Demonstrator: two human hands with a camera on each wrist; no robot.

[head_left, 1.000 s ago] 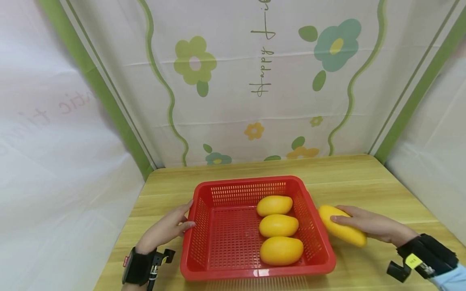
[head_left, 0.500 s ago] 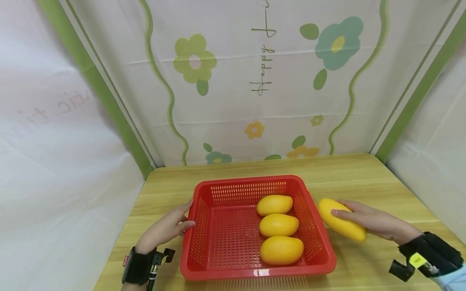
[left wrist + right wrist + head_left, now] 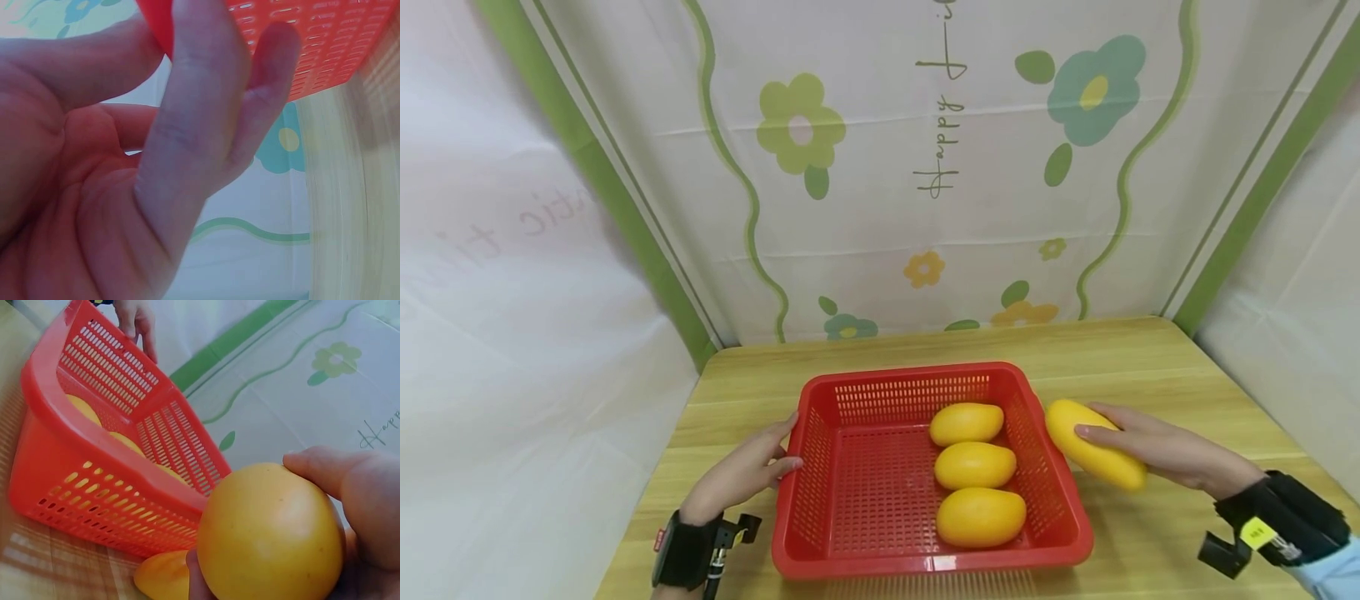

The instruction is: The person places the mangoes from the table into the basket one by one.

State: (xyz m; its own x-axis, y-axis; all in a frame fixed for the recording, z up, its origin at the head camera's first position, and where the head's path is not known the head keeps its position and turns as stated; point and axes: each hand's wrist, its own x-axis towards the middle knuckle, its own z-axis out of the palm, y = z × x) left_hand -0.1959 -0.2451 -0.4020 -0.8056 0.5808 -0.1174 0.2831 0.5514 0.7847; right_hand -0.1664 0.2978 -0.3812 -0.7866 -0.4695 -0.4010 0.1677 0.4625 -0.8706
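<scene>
A red plastic basket (image 3: 880, 565) with slotted walls stands on the table. Three yellow mangoes lie in a column along its right side: a far mango (image 3: 966, 423), a middle mango (image 3: 975, 465) and a near mango (image 3: 981, 517). My left hand (image 3: 747, 468) grips the basket's left rim, thumb on top and fingers against the outer wall (image 3: 319, 44). Just outside the right rim, my right hand (image 3: 1157, 443) holds another mango (image 3: 1093, 446) raised off the table. Below it in the right wrist view, one more mango (image 3: 164, 575) lies beside the basket; the head view hides it.
The wooden table (image 3: 752, 375) extends round the basket. A white printed cloth (image 3: 880, 208) rises behind the table, with more cloth at the left and right sides. Each wrist wears a black strap with a camera.
My right hand has lifted the mango a little and brought it slightly left, closer to the basket's right rim. The left hand, the basket and the mangoes inside have stayed put.
</scene>
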